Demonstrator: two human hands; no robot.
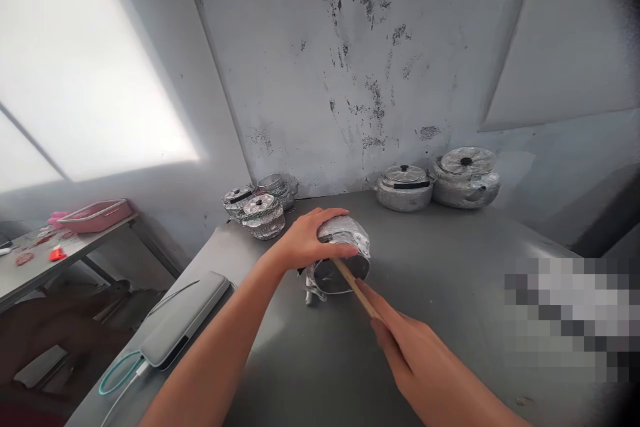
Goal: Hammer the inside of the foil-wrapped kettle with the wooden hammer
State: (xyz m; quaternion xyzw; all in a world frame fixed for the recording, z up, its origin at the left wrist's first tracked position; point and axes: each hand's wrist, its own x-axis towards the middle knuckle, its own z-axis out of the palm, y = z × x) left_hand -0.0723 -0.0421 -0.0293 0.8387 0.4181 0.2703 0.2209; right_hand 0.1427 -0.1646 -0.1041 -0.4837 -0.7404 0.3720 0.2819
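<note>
A small shiny metal pot (345, 260) lies on its side in the middle of the grey metal table (450, 280), its mouth turned toward me. My left hand (305, 240) lies over the top of the pot, fingers wrapped round it. My right hand (400, 340) grips a thin wooden stick (356, 288) whose far end reaches into the pot's mouth.
Several small lidded metal pots (260, 210) cluster at the table's back left by the wall. Two bigger lidded pots (405, 187) (466, 177) stand at the back right. A grey flat case (183, 317) with a cable lies at the left edge. A side table with a pink tray (95, 213) stands far left.
</note>
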